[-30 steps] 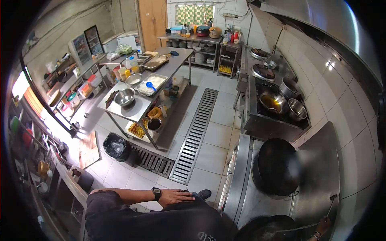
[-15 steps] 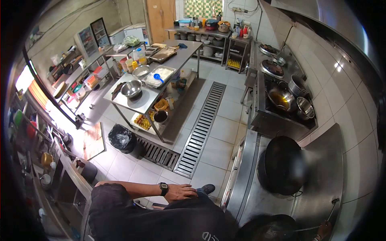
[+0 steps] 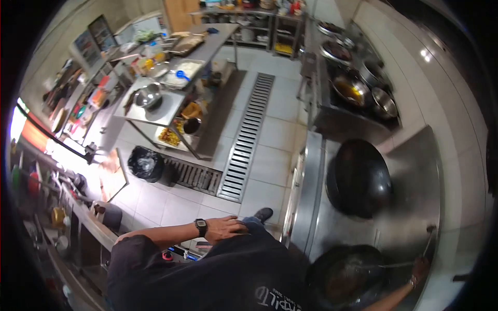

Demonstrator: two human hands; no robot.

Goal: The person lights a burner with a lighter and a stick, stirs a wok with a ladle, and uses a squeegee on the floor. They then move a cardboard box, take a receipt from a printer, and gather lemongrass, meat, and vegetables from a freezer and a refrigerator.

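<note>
My left hand (image 3: 226, 229), with a black watch (image 3: 201, 227) on the wrist, rests on my upper leg at the edge of my dark shirt. Its fingers lie outstretched and hold nothing. At the lower right, my right hand (image 3: 420, 268) closes around a thin metal faucet pipe (image 3: 429, 242), though its fingers are small and blurred. A narrow spout reaches from this hand over the near wok (image 3: 321, 280), where liquid (image 3: 346, 277) shows a bright, disturbed patch. Behind it, a second black wok (image 3: 358, 179) sits tilted on the steel stove top.
Further along the stove stand a metal pan with yellow oil (image 3: 351, 89) and a steel pot (image 3: 385, 103). A worktable (image 3: 179, 111) carries a steel bowl (image 3: 148, 96) and a tray with white powder. A black bin (image 3: 146, 165) stands beside the floor grate (image 3: 246, 140).
The view has tilted downward, so the room sits higher in the frame. More of my right forearm and the near wok shows. My left hand stays on my leg.
</note>
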